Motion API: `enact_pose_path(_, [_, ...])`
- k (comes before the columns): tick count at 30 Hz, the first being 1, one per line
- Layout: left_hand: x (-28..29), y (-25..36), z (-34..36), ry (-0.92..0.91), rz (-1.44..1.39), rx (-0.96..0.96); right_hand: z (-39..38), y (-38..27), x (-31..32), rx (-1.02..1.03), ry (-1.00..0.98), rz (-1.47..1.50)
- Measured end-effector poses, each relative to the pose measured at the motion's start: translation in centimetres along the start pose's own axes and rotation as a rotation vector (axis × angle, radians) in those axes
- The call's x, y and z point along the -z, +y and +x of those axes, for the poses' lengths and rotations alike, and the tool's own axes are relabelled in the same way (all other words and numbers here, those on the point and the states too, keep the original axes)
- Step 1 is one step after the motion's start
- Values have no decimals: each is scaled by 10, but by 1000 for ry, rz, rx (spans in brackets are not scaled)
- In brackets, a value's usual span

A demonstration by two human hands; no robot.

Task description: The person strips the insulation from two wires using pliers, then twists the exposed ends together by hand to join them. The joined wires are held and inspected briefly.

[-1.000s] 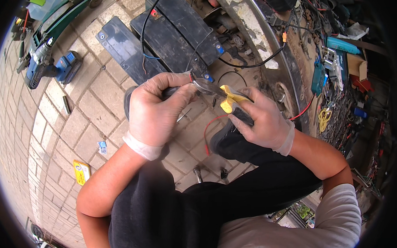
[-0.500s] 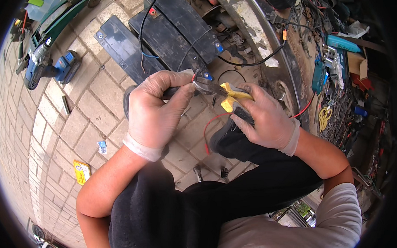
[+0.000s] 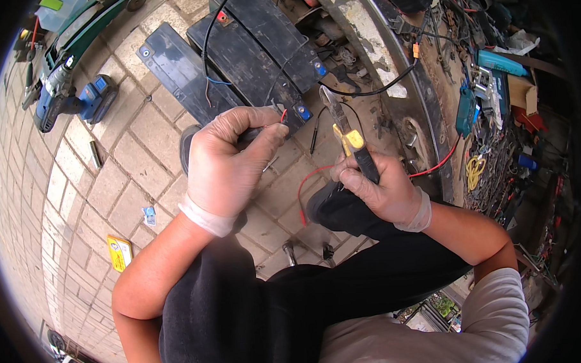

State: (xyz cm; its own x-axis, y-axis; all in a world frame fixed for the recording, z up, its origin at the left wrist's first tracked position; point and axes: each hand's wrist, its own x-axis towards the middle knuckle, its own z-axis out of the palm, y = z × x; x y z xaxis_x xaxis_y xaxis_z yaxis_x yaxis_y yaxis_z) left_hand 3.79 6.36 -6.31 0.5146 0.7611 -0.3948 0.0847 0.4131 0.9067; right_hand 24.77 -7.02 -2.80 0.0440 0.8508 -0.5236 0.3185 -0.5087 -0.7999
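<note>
My left hand (image 3: 229, 161), in a pale translucent glove, pinches a black cable between thumb and forefinger. At its tip a short red wire (image 3: 284, 116) shows, and the rest of the cable is mostly hidden by the hand. My right hand (image 3: 383, 184), gloved as well, grips pliers (image 3: 351, 141) with yellow and black handles. Their metal jaws point up and away, apart from the red wire. Beyond my hands lie black box-shaped batteries (image 3: 187, 73) with blue and red terminals. Loose cables run across them.
On the paving at left lie a blue cordless drill (image 3: 60, 103), a yellow flat packet (image 3: 120, 253) and a small blue packet (image 3: 149, 215). A thin red lead (image 3: 300, 197) lies by my shoe. At right, a cluttered bench (image 3: 474, 124) holds tools, wires and scraps.
The pliers have moved away from the red wire to the right and turned upward with my right hand. My left hand has stayed nearly still.
</note>
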Motion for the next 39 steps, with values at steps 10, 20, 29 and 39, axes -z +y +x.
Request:
enact_pose_path(10, [-6, 4, -2, -147, -126, 56, 35, -42, 6, -43, -2, 367])
enact_pose_path(20, [3, -2, 3, -83, -150, 133, 50, -31, -2, 110, 87, 407])
enact_pose_path(29, [8, 1, 0, -85, -236, 53, 2, 69, -17, -124, -325, -398])
enact_pose_path(39, [8, -2, -1, -143, -208, -14, 76, -8, -34, 604, 174, -35])
